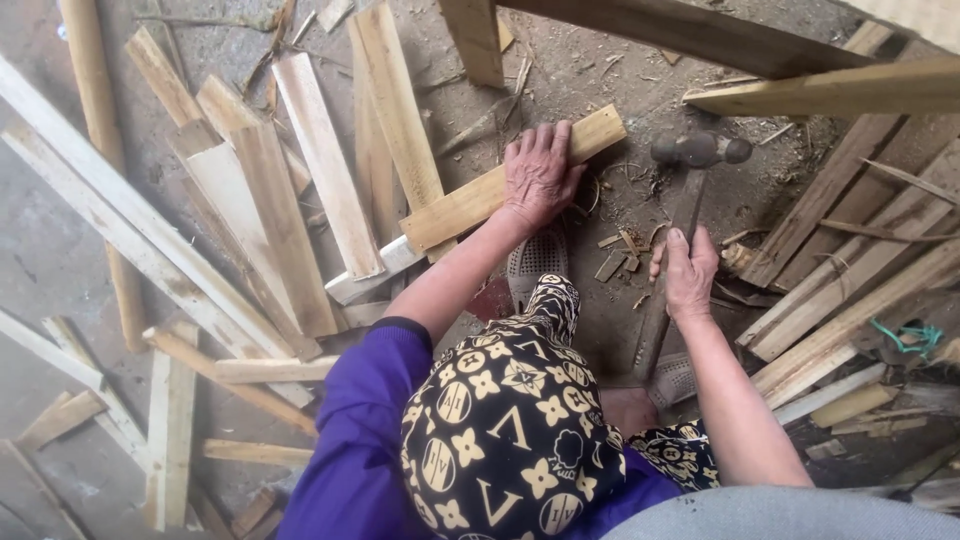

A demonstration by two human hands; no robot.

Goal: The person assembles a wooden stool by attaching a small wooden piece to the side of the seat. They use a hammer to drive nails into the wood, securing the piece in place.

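Closest to the camera is a bent knee in black fabric with a cream flower-and-letter print (510,430), with a purple sleeve (365,420) running up the left arm beside it and a bit of grey cloth (780,515) at the bottom edge. Below the knee you can just make out a grey perforated slipper (537,258) on the dirt floor (590,90), and another one (675,378) near the right forearm.

The left hand (538,175) is pressed flat on top of a short pale wooden plank (470,200) that lies diagonally across the ground, fingers together and stretched over the far edge, thumb tucked along the near side. So it's more pinning it down than gripping it. The plank's lower end sits over a whitish slat (375,272).

The right hand (688,272) is wrapped on the dark wooden handle of a hammer (690,190), fingers curled around the shaft, thumb up along it. The metal head (700,150) is blurred and sits above the hand, just right of the plank's upper end, not touching it as far as I can tell.

All around it's scrap wood: a fan of long pale boards (250,200) to the left, a stack of brownish strips (850,270) on the right with a scrap of teal string (915,335) on them, and small chips (620,255) between the hands. Some thicker beams (830,90) cross the top of the view.
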